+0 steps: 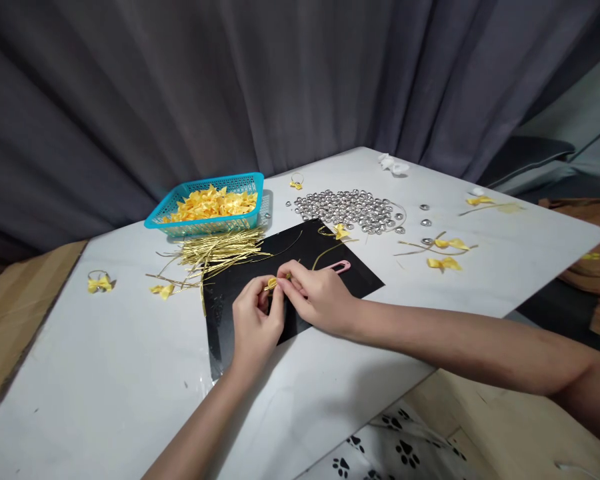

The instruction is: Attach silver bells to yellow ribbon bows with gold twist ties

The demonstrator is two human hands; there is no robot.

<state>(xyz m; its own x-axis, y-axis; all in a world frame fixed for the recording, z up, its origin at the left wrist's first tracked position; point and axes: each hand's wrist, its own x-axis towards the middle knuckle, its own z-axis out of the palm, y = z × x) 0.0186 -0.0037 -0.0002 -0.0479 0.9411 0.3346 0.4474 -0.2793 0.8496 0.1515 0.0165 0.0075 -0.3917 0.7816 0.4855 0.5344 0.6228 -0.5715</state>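
Over a black sheet (pixel 300 248), both hands meet at a small yellow ribbon bow (pixel 271 283), mostly covered by fingers. My left hand (pixel 257 317) is closed, pinching the bow between thumb and forefinger. From the right, my right hand (pixel 325 297) closes on the same piece with its thumb and fingertips; a bit of gold shows between them. A pink looped handle (pixel 341 267) sticks out behind the right hand; whether the hand holds it cannot be made out. Beyond the left hand lies a bundle of gold twist ties (pixel 223 248), partly on the sheet.
A blue basket (pixel 153 222) of yellow bows stands at the back left. Silver beads (pixel 347 208) spread across the back. Finished-looking bows with wire loops (pixel 100 283) and loose yellow bows (pixel 444 264) lie at the sides. White scraps (pixel 393 164) sit near the far edge.
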